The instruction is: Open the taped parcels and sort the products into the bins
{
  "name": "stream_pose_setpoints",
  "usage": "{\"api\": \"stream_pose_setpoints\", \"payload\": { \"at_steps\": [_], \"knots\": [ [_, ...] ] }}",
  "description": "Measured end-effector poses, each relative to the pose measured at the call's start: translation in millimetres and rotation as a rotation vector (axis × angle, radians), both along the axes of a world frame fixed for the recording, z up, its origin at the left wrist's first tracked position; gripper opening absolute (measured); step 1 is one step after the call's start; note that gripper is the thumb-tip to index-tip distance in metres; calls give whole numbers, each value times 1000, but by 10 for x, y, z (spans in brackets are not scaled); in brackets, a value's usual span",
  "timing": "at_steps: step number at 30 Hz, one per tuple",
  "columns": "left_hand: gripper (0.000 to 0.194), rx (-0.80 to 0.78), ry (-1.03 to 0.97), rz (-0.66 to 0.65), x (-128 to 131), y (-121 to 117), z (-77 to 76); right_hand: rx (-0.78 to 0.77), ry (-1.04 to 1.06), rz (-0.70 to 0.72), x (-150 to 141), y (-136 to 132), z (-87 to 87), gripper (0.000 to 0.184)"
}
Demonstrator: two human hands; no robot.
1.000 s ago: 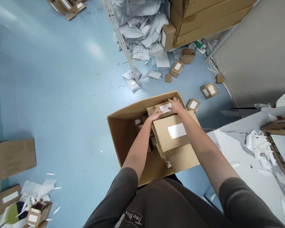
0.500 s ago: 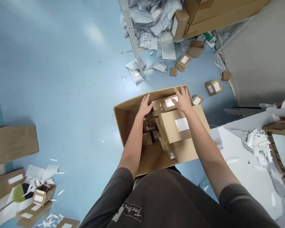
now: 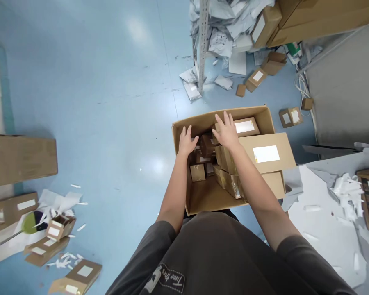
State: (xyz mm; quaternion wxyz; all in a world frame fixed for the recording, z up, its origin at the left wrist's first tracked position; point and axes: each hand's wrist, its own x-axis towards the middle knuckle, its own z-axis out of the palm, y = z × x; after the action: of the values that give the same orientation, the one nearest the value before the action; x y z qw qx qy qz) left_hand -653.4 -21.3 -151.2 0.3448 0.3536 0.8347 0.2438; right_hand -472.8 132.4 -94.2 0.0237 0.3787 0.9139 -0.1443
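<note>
Centre of frame | carton (image 3: 203, 121): part filled, base showing | small boxes (image 3: 197, 173) loose inside | my left hand (image 3: 187, 141), right hand (image 3: 227, 131): open, fingers spread, holding nothing

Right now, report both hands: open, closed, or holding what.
Left hand: open, fingers spread, holding nothing.
Right hand: open, fingers spread, holding nothing.

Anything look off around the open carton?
Yes: a large labelled box lies across the open carton's right rim, overhanging it. Small parcels also lie loose on the floor beyond, near a heap of torn mailers.
</note>
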Motion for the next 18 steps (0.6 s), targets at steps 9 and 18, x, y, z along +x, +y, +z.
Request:
{"api": "stream_pose_setpoints", "payload": {
  "at_steps": [9,18],
  "knots": [
    [78,-197,-16,87,414,-124,-634,-129,-158,-94,33,-704,-639,85],
    [84,-532,-163,138,993,-512,-1812,-382,-308,-216,452,-1271,-1793,72]
  ]
}}
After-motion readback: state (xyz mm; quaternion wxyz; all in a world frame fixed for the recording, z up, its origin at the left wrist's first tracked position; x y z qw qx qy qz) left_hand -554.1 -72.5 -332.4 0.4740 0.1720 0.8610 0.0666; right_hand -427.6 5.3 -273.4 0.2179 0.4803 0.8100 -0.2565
